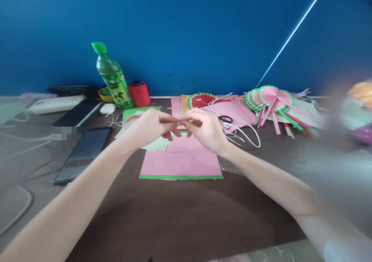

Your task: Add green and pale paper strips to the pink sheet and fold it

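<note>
Pink sheet point(180, 161), two hands point(148, 128) point(206, 130) above, fingers point(170, 118) pinched together, hold unclear, one green bottle point(114, 80)

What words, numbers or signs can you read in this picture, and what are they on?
No words, brands or numbers can be read clearly.
Green plastic bottle with a patterned label: any lettering is too blurred to read.
Pink rectangular paper sheet with green edging: one small mark, too unclear to call a letter.
</note>
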`<state>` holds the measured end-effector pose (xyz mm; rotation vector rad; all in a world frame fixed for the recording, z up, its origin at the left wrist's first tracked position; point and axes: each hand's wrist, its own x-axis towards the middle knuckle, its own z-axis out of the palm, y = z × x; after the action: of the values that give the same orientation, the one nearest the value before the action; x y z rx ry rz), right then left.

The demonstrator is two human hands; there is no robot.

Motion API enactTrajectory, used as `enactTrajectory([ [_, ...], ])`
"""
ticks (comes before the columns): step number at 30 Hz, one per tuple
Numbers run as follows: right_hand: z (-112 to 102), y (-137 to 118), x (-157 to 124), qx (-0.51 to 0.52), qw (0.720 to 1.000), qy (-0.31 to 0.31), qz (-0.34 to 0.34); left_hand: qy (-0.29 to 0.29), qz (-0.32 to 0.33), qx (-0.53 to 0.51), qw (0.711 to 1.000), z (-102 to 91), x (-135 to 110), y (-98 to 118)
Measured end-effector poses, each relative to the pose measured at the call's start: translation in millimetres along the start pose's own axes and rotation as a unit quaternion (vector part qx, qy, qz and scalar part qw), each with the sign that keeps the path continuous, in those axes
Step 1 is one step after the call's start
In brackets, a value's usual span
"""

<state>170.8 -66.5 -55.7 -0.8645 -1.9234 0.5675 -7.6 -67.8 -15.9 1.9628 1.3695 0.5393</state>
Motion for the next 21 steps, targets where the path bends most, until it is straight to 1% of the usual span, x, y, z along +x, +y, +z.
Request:
enactTrajectory([
  [7,-0.4,-2.8,1.7,-0.053,0.998,0.008,-0.043,-0.022,0.014,-0.031,0.999,0.3,-2.2,5.0],
  [10,-0.4,-3.1,1.8,-0.081,0.994,0.013,-0.067,-0.017,0.019,-0.034,0.999,0.8,-2.3,6.8],
  [13,-0.2,-2.6,1.4,-0.087,0.992,0.018,-0.089,-0.005,0.015,-0.04,0.999,1.1,-2.3,6.8],
  [16,-0.5,-1.9,1.1,-0.08,0.993,0.016,-0.09,-0.005,0.018,-0.049,0.999,1.3,-2.3,5.4],
  [21,-1.3,-0.9,0.8,-0.054,0.997,0.007,-0.056,-0.01,0.019,-0.049,0.999,1.5,-1.6,3.6],
])
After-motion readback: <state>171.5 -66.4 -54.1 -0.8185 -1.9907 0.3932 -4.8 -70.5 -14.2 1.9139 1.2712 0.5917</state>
